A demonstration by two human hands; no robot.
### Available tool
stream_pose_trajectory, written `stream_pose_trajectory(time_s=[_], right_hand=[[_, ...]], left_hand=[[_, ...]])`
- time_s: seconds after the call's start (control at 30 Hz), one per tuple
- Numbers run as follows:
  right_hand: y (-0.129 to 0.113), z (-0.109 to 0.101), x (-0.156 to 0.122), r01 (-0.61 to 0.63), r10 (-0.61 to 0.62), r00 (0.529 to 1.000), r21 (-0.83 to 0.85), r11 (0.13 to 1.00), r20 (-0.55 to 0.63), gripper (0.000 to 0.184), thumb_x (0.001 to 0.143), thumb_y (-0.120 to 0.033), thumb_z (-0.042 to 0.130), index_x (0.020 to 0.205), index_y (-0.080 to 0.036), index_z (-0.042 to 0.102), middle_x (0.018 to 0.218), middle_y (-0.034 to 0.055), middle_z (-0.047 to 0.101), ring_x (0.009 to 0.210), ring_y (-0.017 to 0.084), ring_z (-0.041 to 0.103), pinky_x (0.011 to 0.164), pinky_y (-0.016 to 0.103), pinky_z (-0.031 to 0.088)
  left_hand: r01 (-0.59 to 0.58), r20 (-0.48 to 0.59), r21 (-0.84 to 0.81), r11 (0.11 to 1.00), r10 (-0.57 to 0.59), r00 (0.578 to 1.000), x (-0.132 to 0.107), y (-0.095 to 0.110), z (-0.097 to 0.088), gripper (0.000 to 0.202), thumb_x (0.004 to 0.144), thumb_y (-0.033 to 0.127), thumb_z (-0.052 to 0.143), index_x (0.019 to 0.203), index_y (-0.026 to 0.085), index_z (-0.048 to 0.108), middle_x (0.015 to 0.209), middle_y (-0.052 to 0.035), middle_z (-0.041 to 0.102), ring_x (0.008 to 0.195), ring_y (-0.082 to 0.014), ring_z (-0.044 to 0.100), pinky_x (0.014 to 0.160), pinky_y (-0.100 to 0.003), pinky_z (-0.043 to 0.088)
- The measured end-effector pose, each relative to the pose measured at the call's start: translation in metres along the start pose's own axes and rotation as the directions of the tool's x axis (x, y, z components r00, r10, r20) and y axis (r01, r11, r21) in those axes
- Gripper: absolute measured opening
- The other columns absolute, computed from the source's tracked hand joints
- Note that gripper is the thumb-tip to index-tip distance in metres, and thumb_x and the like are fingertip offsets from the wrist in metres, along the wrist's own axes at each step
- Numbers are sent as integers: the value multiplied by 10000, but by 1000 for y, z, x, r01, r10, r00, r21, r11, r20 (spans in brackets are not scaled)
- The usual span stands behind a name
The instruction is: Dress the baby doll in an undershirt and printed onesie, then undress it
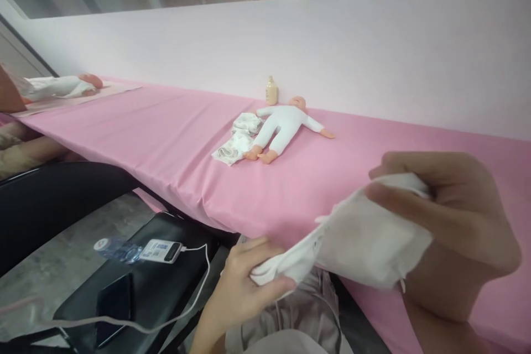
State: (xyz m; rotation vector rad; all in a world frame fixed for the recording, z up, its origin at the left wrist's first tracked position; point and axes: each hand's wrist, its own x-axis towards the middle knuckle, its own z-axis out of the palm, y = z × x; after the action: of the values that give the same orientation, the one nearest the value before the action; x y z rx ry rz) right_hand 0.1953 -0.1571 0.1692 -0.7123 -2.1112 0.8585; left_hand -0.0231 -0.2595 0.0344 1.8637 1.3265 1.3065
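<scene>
A soft white cloth (pixel 365 238), perhaps a small garment, stretches between my two hands above my lap and the table's near edge. My left hand (pixel 243 279) pinches its lower left end, thumb on top. Higher up and closer to the camera, my right hand (pixel 460 215) grips the other end with bent fingers; motion blurs it slightly. On the pink-covered table beyond lies a baby doll (pixel 282 121) in a white bodysuit, face up with arms spread. Folded white cloths (pixel 238 138) rest beside the doll's legs.
A pale yellow bottle (pixel 271 91) stands by the wall on the pink table cover (pixel 166 127). At left, another doll (pixel 66 87) lies near a person's arm (pixel 9 91). A black chair seat (pixel 166 282) holds a plastic bottle (pixel 118 249), a cabled device (pixel 161 250) and a dark phone (pixel 114 307).
</scene>
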Motion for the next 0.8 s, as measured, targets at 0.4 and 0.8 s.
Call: stream_pose_trajectory(time_s=[0.4,0.8], right_hand=[[11,-7,14,127,-120,954,-5,992,275,274,771,-358,665,623,-189,508,571,-24,497,548,95,468,515,233,376],[36,0,-7,193,-501,639,509,839,584,454,675,-641,644,547,-225,516,414,-71,303,365,55,239,385,237,229]], left_hand=[[23,-532,159,987,66,844,-9,-21,-18,283,722,133,685,968,269,726,807,-10,554,711,-108,528,543,-197,400],[-336,-409,-65,940,282,868,-28,-1,-35,221,698,154,711,882,274,732,524,31,463,452,-76,408,423,-230,331]])
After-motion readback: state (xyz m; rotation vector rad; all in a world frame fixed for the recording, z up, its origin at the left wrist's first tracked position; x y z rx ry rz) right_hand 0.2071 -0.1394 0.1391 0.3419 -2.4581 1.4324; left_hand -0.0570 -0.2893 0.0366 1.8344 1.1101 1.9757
